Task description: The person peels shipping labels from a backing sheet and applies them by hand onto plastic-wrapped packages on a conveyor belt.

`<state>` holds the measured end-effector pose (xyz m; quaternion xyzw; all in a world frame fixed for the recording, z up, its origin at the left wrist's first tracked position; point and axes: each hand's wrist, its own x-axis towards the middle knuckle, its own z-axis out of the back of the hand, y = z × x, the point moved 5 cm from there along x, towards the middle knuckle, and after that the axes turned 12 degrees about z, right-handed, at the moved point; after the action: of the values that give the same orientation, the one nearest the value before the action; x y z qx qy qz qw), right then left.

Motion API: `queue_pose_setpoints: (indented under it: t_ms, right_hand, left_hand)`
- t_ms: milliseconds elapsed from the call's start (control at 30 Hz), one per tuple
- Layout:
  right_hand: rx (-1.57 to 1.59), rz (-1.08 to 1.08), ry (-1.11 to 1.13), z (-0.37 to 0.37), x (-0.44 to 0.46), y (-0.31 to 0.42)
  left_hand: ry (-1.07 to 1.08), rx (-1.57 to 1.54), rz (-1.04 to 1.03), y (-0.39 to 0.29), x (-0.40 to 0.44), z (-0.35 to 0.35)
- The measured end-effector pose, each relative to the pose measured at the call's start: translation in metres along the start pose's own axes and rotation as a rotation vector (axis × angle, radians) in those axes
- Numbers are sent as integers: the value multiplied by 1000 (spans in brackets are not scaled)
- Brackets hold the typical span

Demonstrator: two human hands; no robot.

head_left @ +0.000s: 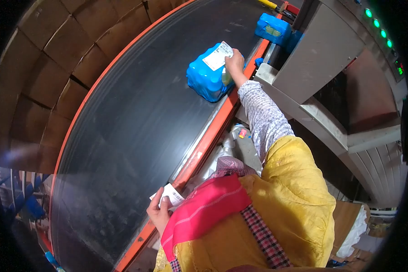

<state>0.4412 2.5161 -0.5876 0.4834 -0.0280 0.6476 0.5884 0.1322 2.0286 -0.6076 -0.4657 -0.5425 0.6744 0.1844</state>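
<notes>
A blue plastic-wrapped pack (203, 79) sits on the black conveyor belt beside its orange edge rail. Over the top of this pack lies a white printed label (216, 57), its right corner pinched by my right hand (235, 65). Whether the label is stuck down I cannot tell. Close to my body, at the near side of the belt, my left hand (159, 212) grips white labels (172, 194) with printing on them; how many is unclear.
Another blue pack (274, 29) stands farther up by the rail, next to a grey machine (319, 50) with green lights. The black belt (122, 131) curves past stacked cardboard boxes (54, 59). An orange rail (199, 156) runs between my body and the belt.
</notes>
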Motion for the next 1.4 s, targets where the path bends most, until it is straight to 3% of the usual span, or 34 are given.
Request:
queue_pose_setpoints:
  t_ms: [167,267,300,400,467,567,733,767,900,1067,1167,1200,1233,1267,1300,1333,1400]
  right_hand:
    - [-106,81,276,0,-38,41]
    - [-192,245,300,18,-64,84]
    - [-314,198,414,25,-74,99]
    - [-504,468,318,31,-102,124]
    - [-335,643,476,11,-117,136]
    - [-281,660,782,-26,-161,152]
    - [-41,815,934,-9,-227,222]
    - [74,822,923,-8,-232,223]
    - [-17,707,778,1,-221,205]
    - [-33,765,859,12,-258,244]
    - [384,723,982,12,-307,285]
    - [436,937,1010,22,-324,307]
    - [541,995,976,24,-339,317]
    - [779,890,1363,37,-334,331]
    - [969,676,1460,42,-336,332]
    - [1000,683,1463,52,-338,334]
    - [1136,408,1441,73,-344,327]
  left_hand:
    - [-12,40,11,-6,-1,2]
    - [-14,20,8,-5,-4,5]
    - [-14,9,0,-3,-4,6]
    - [-6,4,17,4,-4,14]
    - [-6,7,35,7,-6,21]
    - [9,-16,40,12,-4,23]
    - [37,3,5,7,-9,24]
    - [39,1,0,6,-7,23]
    - [32,2,-3,5,-10,29]
    - [-28,30,-10,23,-11,39]
    - [-51,-225,-12,24,-17,35]
    - [-78,-307,-49,23,-19,36]
    - [-125,-300,-98,20,-20,38]
    - [-154,-221,-133,18,-20,43]
    - [-199,-146,-216,17,-20,49]
    - [-248,-72,-297,17,-21,57]
    - [-120,-45,-268,15,-22,57]
